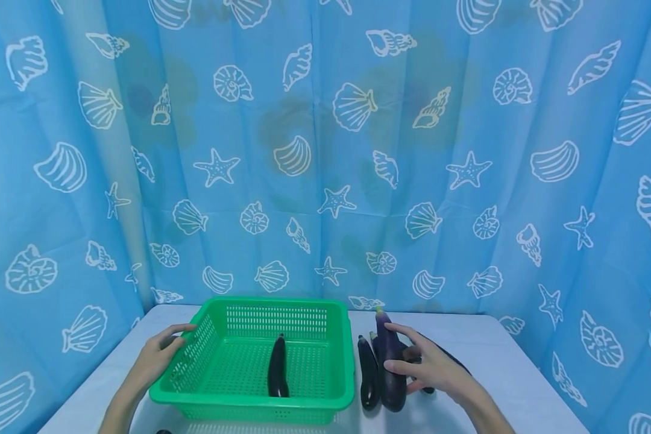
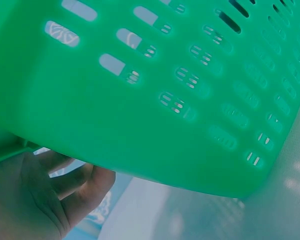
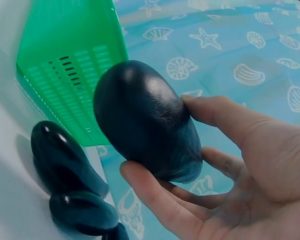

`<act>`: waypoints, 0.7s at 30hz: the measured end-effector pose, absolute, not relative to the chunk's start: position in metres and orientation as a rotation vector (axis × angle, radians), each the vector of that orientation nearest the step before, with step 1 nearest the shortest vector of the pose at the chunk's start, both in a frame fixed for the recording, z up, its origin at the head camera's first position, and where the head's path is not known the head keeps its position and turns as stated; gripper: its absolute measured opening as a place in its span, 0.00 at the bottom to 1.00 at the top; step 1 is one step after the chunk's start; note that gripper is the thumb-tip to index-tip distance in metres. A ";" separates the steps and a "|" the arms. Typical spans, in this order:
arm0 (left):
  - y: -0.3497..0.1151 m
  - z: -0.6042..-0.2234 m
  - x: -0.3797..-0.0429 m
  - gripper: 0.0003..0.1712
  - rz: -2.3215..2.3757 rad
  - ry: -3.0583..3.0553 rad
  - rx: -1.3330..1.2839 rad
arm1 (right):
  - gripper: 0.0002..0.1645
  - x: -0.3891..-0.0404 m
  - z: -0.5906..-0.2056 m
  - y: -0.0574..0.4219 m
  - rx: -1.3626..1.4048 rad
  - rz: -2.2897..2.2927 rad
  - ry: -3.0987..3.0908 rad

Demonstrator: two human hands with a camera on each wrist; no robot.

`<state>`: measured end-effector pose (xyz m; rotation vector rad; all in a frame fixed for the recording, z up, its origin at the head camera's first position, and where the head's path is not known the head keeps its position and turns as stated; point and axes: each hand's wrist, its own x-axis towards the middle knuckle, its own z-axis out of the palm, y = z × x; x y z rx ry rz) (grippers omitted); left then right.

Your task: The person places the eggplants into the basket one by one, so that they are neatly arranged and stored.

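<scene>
Large dark-purple eggplant with a pale green stem end: lower right of centre in the head view, stem toward the top of the frame, blunt end toward the bottom. Right hand holds it; thumb and fingers curled about its sides, gap no wider than the body of the eggplant. Right wrist view confirms the grip, glossy blunt end facing the camera at mid-frame.

Left hand at lower left, at the left rim of a green plastic rectangular basket with slotted walls. Fingers loosely extended, thumb parted from forefinger; left wrist view shows them beside the basket's edge, tips partly hidden.

Inside the basket, right of its middle: one slender, near-black eggplant, lying lengthwise, lower end near the front wall. Just outside the basket's right side: a second slender, shiny black eggplant, immediately left of the held one. Further dark eggplants lie partly hidden behind the right hand in the head view; count uncertain.

Support: white-covered table, lower part of frame. Backdrop: blue curtain printed with white shells and starfish, filling the upper frame.
</scene>
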<state>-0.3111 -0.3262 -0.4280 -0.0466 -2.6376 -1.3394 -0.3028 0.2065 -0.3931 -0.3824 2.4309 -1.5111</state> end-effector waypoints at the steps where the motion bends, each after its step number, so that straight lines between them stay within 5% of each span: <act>1: -0.326 -0.428 -0.311 0.25 -1.339 -2.637 -0.049 | 0.47 -0.303 -0.393 0.205 -0.383 -1.523 2.422; 21: -0.325 -0.426 -0.310 0.26 -1.334 -2.636 -0.067 | 0.46 -0.297 -0.391 0.187 -0.420 -1.534 2.450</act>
